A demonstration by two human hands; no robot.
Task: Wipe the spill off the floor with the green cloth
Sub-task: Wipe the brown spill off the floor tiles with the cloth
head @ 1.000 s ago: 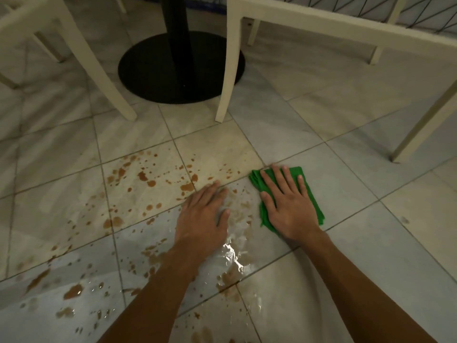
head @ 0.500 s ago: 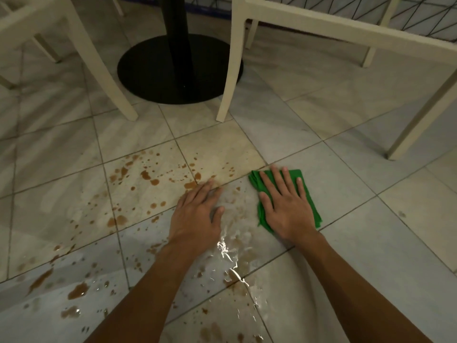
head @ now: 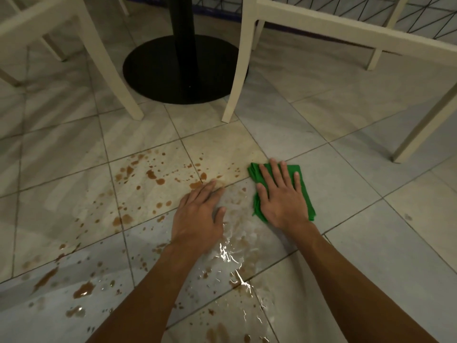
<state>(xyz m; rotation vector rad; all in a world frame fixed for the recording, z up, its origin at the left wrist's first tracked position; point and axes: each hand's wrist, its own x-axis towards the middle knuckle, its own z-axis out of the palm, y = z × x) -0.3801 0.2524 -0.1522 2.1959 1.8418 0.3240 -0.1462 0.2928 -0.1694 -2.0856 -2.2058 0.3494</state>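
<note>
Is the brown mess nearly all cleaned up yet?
Not nearly. The wet smeared patch between the hands looks partly wiped. The right hand presses the green cloth flat beside it; the left hand rests on the floor. Brown spots and puddles cover it leftward.

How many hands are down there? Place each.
2: the left hand flat on the wet spill, the right hand flat on the green cloth beside it. Neither is hidden.

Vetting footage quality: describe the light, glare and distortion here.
Head view: dim, warm light; bright glare on the wet spill beside the left hand; wide-angle lens tilts and bows the chair leg; right hand and green cloth are sharp.
</note>
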